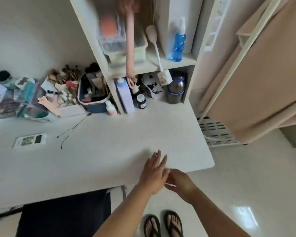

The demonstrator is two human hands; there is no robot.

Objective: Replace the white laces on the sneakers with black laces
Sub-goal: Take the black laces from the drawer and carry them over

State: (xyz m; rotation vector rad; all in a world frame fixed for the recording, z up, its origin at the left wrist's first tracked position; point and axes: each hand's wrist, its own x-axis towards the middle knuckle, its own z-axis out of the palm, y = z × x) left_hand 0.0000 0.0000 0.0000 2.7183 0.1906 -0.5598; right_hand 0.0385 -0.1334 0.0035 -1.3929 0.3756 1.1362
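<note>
Two hands: left hand (153,175), right hand (179,183), both over the white desk's (109,142) near-right corner. Two feet in black flip-flops (162,223) on the floor. One remote control (30,140) toward the desk's left edge. One thin black cord (72,129) beside it. One blue spray bottle (178,43) on the shelf. One steel water bottle (175,88) and one small dark jar (141,101) at the desk's back edge. One navy storage bin (94,96). One black chair (63,212) at the near edge.

Both hands meet at six o'clock over the white desk (109,147) edge. The left hand (152,175) lies flat, fingers straight; the right hand (179,183) touches it.
</note>
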